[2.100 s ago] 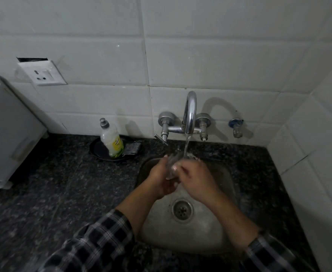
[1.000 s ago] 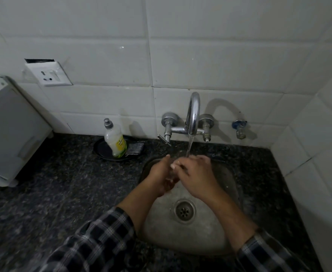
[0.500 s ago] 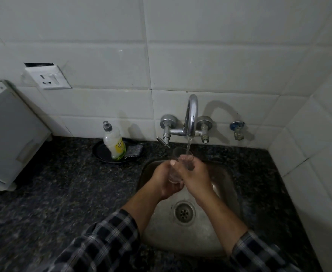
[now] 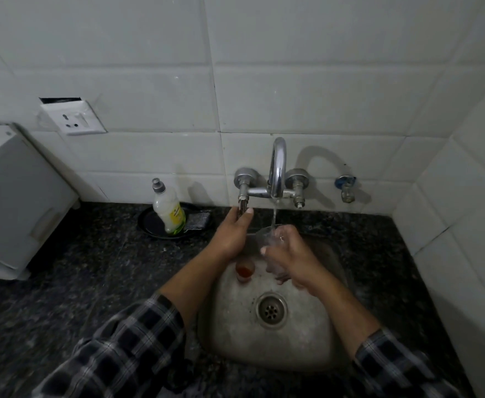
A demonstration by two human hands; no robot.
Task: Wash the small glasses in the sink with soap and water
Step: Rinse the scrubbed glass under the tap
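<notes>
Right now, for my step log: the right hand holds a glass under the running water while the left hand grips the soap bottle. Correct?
Not quite: the left hand grips the tap handle, not the soap bottle, which stands apart on its dish. The right hand does hold a glass under the running water. The head view shows this.

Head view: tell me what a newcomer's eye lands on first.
The right hand holds a small clear glass under the water running from the tap, above the sink. The left hand grips the left tap handle. A second glass with reddish residue sits in the sink.
</notes>
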